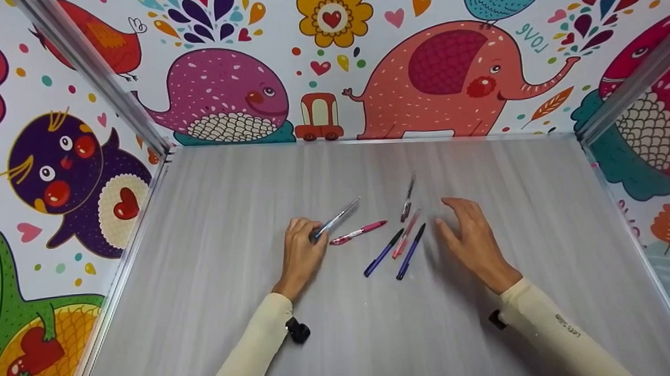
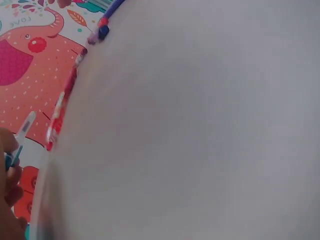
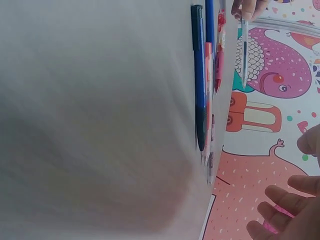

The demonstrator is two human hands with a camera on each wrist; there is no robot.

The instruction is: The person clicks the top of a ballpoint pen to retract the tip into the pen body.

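In the head view the pink pen (image 1: pixel 407 234) lies flat on the table (image 1: pixel 331 337), its long axis running from near left to far right. Well to its left is the left hand (image 1: pixel 301 253), thumb and fingers pinched on the near end of the blue-gripped clear pen (image 1: pixel 342 213), whose free tip slants away to the far right. The crimson pen (image 1: pixel 360 232) lies between that hand and the pink pen, set more crosswise. The first blue pen (image 1: pixel 384 252) is just left of the pink pen and the second blue pen (image 1: pixel 411 251) just right, both roughly parallel to it; the dark-red-ended pen (image 1: pixel 408 198) reaches beyond its far end. To the pink pen's right, and nearer to it, is the right hand (image 1: pixel 472 244), thumb and forefinger apart and holding nothing. The relation that matters, I judge, is that the pink pen lies leftward of these fingers with the second blue pen in between, slanting the same way. In the left wrist view the held pen stands out against the wall (image 2: pixel 40 90), seemingly off the table; the pink pen is hard to single out there. In the right wrist view the second blue pen lies in front of the pink pen, and the right hand's fingers are spread, touching no pen.
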